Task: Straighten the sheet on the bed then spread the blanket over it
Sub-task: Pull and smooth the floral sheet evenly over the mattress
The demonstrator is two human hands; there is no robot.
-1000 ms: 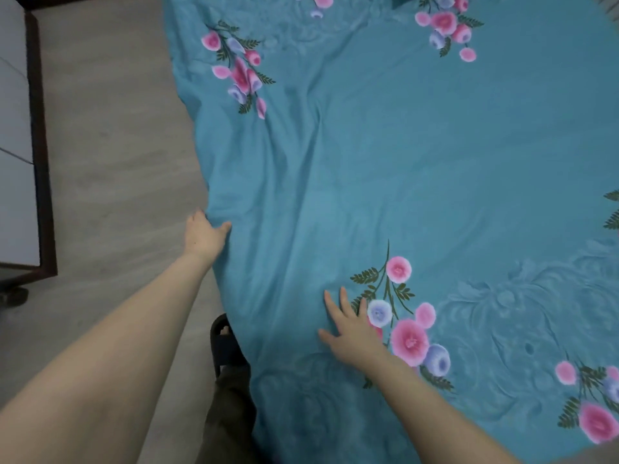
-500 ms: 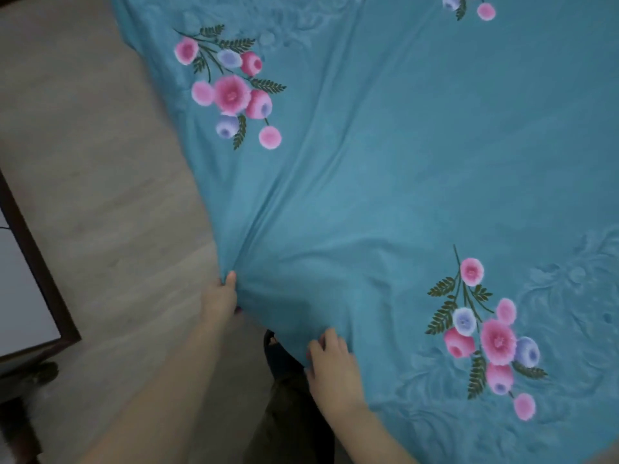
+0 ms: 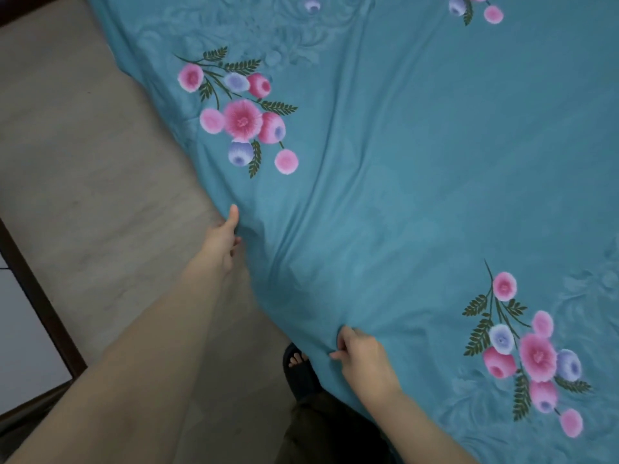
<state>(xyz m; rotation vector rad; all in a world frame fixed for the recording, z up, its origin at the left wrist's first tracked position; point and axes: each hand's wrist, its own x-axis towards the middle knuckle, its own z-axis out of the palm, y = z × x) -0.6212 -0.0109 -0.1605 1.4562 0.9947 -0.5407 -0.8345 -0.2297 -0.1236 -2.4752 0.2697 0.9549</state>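
Observation:
A teal sheet point(image 3: 418, 169) with pink and lilac flower prints covers the bed and fills most of the head view. Its near edge runs diagonally from the upper left down to the bottom middle. My left hand point(image 3: 221, 239) grips that edge, thumb on top and fingers tucked under the fabric. Lower along the same edge my right hand point(image 3: 361, 360) pinches the cloth with curled fingers. Folds fan out across the sheet from both hands. No blanket is in view.
Pale wooden floor point(image 3: 83, 195) lies left of the bed. A dark-framed white panel point(image 3: 26, 323) stands at the lower left. My foot in a dark sandal point(image 3: 298, 370) and a trouser leg show below the sheet's edge.
My right hand has gone from lying flat on the sheet to pinching its edge. My left hand now grips the edge with the thumb on top. The view has shifted along the bed.

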